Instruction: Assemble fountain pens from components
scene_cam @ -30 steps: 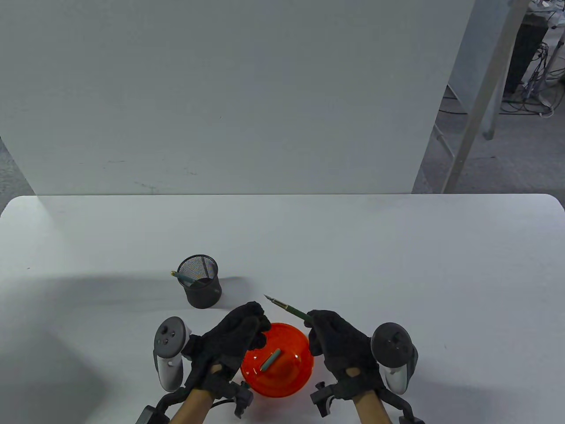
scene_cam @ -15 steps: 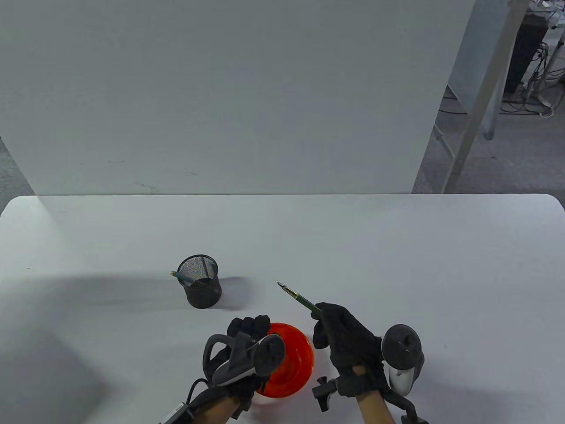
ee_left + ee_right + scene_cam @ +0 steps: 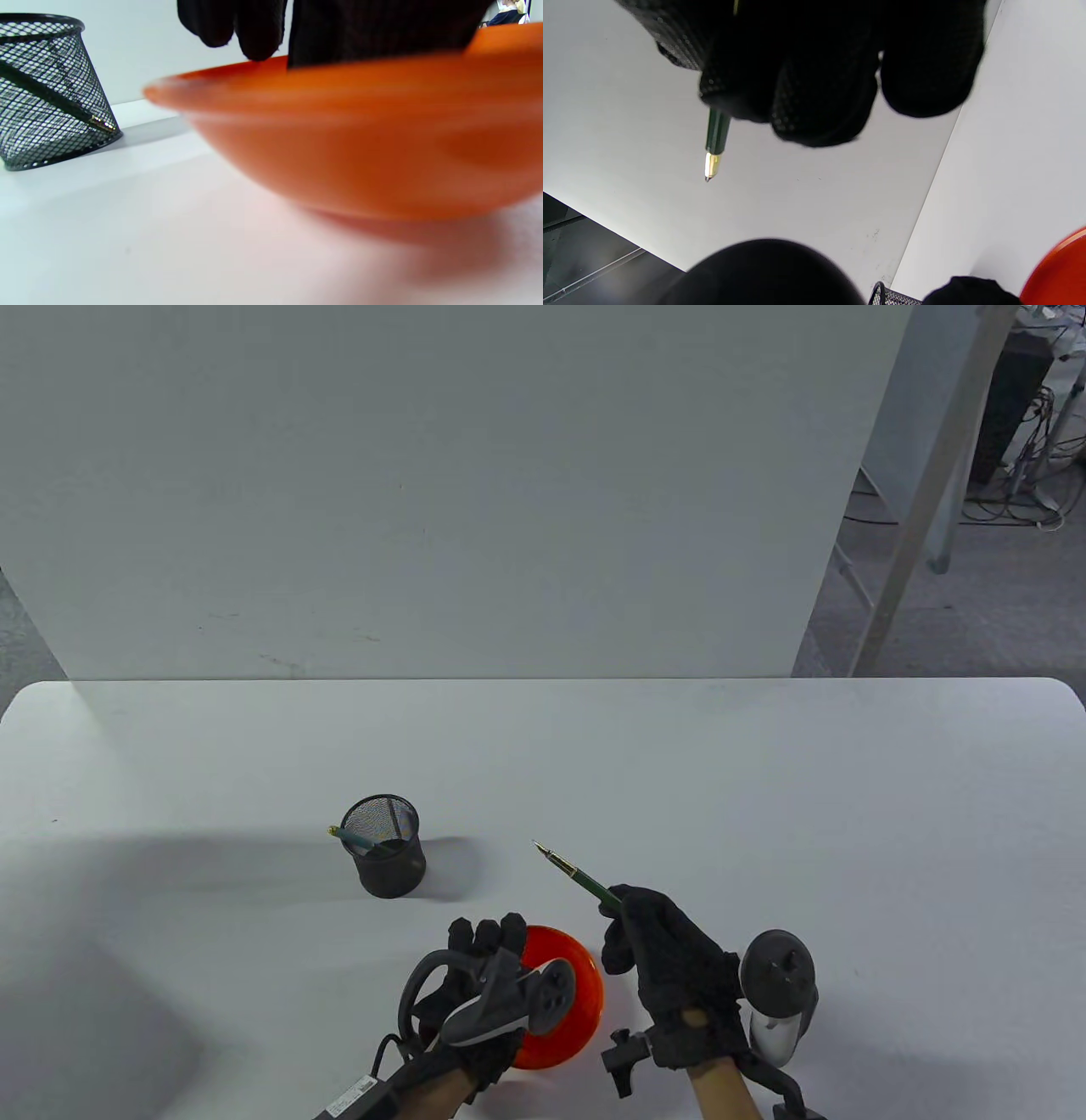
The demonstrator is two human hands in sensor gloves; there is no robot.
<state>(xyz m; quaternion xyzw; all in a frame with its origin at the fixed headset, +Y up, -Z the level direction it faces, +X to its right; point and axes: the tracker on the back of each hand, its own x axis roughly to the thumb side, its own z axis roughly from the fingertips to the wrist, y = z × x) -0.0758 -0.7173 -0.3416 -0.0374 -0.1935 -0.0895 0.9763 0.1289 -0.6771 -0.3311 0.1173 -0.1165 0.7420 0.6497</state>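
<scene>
My right hand [image 3: 615, 909] grips a dark green fountain pen [image 3: 579, 879] by its barrel, gold nib pointing up and left above the table. The right wrist view shows the pen [image 3: 717, 134] sticking out below my closed fingers [image 3: 797, 84]. My left hand [image 3: 488, 940] reaches over the left rim of the orange bowl [image 3: 587, 977], palm turned sideways, its tracker covering the bowl's inside. In the left wrist view my fingertips [image 3: 258, 34] hang behind the bowl's rim [image 3: 360, 148]. What the left hand touches inside is hidden.
A black mesh pen cup [image 3: 386, 848] stands left of the bowl with one green pen [image 3: 350, 838] leaning in it; it also shows in the left wrist view [image 3: 42, 93]. A white panel stands behind the table's far edge.
My left hand rolled over and moved right over the bowl, hiding the grey-green cap that lay inside. My right hand shifted slightly right and away with the pen.
</scene>
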